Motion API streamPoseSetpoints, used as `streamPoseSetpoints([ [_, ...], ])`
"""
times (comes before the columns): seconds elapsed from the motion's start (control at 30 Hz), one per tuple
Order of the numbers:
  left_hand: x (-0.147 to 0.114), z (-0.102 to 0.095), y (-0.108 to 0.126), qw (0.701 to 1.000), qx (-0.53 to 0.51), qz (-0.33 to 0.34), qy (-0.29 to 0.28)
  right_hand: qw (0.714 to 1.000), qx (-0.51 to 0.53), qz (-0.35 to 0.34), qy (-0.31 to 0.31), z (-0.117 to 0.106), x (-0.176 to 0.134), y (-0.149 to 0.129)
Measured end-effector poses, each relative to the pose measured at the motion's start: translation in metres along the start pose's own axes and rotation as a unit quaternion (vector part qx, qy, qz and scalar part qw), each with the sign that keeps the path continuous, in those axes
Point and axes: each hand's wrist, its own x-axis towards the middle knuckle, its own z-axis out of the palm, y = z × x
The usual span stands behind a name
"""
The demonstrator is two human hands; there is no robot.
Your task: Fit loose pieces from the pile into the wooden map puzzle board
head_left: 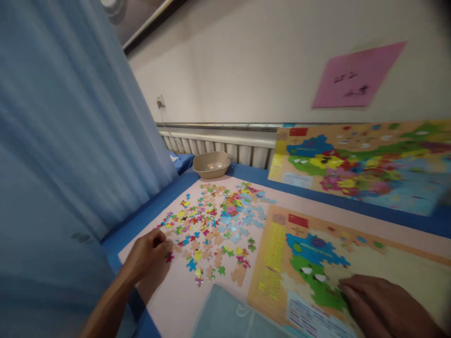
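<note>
- Fingers of my left hand [150,253] curl at the edge of the loose puzzle pieces [214,225] (pinching one? I cannot tell).
- Right hand [382,305] lies flat and loose on the puzzle board [278,263].
- Beyond sit a bowl [211,164] and a map picture [362,162].

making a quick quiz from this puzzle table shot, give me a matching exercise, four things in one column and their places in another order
Things
1. left hand
2. right hand
3. beige bowl
4. finished map picture

Places
A. leaning against the wall at the back
B. at the near edge of the loose puzzle pieces
C. on the partly filled puzzle board
D. by the radiator, beyond the loose pieces

Pairs: 1-B, 2-C, 3-D, 4-A
</note>
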Motion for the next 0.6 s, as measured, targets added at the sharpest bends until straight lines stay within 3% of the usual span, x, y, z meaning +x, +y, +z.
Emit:
streamPoseSetpoints([
  [0.1,-0.007,0.011,0.030,0.995,-0.094,0.025,0.033,0.997,0.025,0.075,-0.016,-0.017,0.020,-0.026],
  [0.13,-0.010,0.018,0.045,0.993,-0.116,0.032,0.020,0.996,0.037,0.082,-0.009,-0.020,0.024,-0.033],
  [0.3,-0.029,0.065,0.136,0.965,-0.174,0.147,-0.133,0.990,0.069,0.117,-0.026,-0.022,0.029,-0.043],
  [0.37,-0.036,0.082,0.162,0.951,-0.196,0.150,-0.187,0.989,0.076,0.124,-0.027,-0.024,0.026,-0.043],
  [0.47,-0.039,0.102,0.179,0.930,-0.253,0.104,-0.247,0.988,0.085,0.128,-0.032,-0.024,0.024,-0.043],
  [0.6,-0.040,0.117,0.180,0.911,-0.298,0.075,-0.275,0.986,0.096,0.130,-0.037,-0.023,0.025,-0.045],
])
